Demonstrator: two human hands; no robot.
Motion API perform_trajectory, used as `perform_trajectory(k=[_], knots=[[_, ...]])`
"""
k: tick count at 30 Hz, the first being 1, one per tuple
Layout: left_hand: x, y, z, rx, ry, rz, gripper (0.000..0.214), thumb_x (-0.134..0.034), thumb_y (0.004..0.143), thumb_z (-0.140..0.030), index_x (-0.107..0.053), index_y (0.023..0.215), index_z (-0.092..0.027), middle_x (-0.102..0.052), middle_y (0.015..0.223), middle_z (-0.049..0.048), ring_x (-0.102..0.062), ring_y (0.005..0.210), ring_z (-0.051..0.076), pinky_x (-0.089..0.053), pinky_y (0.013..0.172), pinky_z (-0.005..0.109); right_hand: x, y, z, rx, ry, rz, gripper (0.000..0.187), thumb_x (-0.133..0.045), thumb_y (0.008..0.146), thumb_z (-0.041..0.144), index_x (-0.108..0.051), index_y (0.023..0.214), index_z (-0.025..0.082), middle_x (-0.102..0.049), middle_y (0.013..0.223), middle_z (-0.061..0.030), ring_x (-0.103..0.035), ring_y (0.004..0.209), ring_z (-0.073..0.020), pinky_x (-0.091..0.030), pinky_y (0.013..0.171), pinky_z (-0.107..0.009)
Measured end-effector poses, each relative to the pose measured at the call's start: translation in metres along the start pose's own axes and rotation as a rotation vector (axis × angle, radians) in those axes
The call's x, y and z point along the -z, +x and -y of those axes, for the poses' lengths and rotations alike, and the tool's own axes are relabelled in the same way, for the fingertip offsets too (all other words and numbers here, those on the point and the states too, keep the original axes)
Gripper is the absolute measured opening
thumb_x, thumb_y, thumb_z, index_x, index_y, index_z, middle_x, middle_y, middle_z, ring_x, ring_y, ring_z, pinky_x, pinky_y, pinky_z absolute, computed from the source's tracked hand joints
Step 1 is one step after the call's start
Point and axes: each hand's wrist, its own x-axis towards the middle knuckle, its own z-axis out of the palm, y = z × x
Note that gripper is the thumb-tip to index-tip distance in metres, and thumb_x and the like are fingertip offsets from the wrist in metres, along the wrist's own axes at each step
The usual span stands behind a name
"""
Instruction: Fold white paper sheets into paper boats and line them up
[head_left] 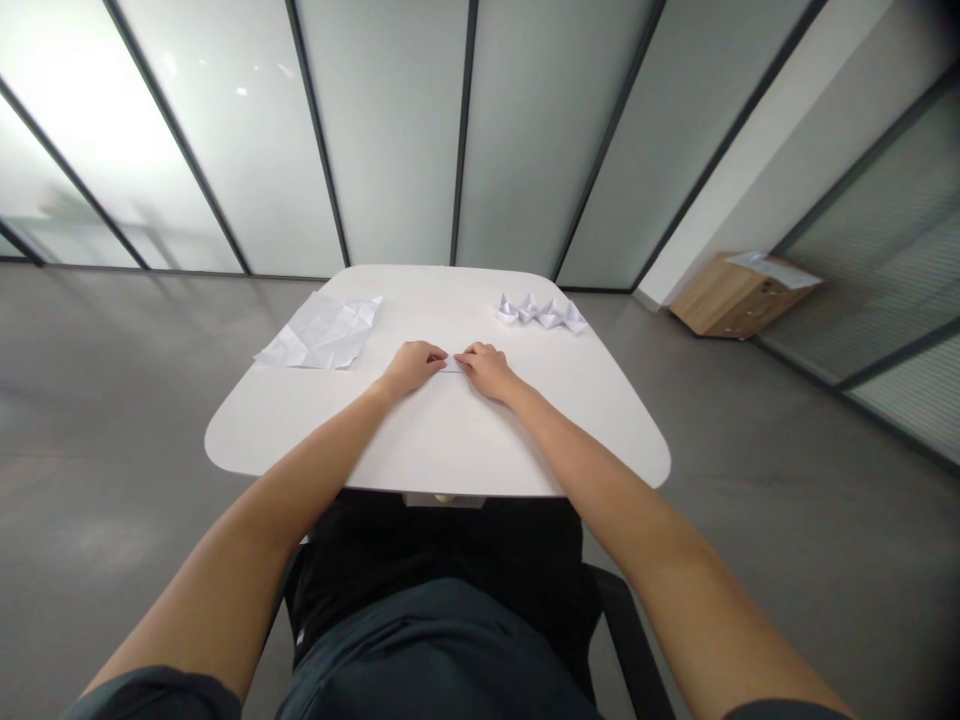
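Both of my hands rest side by side on the middle of a white table (435,450). My left hand (411,366) and my right hand (487,369) have their fingers curled and pressed down on a small folded piece of white paper (452,365). Only a thin strip of that paper shows between the fingertips. A crumpled, flattened white sheet (322,332) lies at the table's far left. A row of folded white paper shapes (540,312) stands at the far right.
The table stands on a grey floor before a frosted glass wall with dark frames. A low wooden cabinet (739,295) with papers on top sits at the right by the wall. My chair's dark edge (630,640) shows below the right arm.
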Motion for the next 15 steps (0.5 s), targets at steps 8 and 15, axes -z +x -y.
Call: perform_trajectory(k=[8,15], knots=[[0.001,-0.003,-0.002,-0.033,-0.036,-0.024,0.028,-0.066,0.095,-0.029,-0.082,0.119,-0.025,-0.082,0.110,0.0041,-0.074,0.102,0.021,-0.054,0.098,0.031,0.000,0.002,0.000,0.015,0.001,0.008,0.039,-0.046,0.109,0.028,-0.070,0.140,0.033,-0.064,0.138,-0.0086,-0.054,0.127,-0.0283,-0.042,0.105,-0.044],[0.004,-0.002,-0.009,-0.148,0.161,0.011,0.030,-0.056,0.101,-0.031,-0.084,0.111,-0.025,-0.077,0.114,0.0067,-0.071,0.103,0.020,-0.052,0.099,0.030,0.011,-0.009,0.012,0.068,-0.083,0.003,0.040,-0.042,0.111,0.032,-0.071,0.138,0.027,-0.064,0.133,-0.0129,-0.054,0.125,-0.0293,-0.042,0.103,-0.043]])
